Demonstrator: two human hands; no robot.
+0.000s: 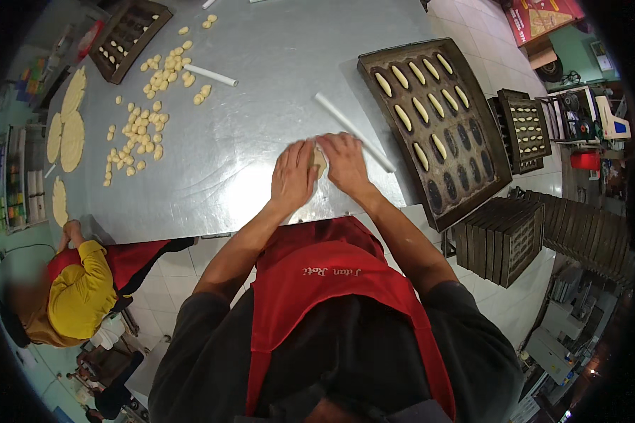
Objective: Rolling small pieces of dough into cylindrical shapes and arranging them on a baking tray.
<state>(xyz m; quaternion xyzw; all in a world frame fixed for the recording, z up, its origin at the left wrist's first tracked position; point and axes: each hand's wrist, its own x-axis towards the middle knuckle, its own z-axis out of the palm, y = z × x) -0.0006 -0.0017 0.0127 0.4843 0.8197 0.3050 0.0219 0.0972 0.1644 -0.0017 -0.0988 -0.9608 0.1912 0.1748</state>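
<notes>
Atop the shiny grey metal table, loosely extended left hand and right hand touch pale, elongated dough (partly hidden).

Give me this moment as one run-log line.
left hand: at dough piece | right hand: at its other side | nearer white rod: on table | mould tray: partly filled with dough strips
</notes>
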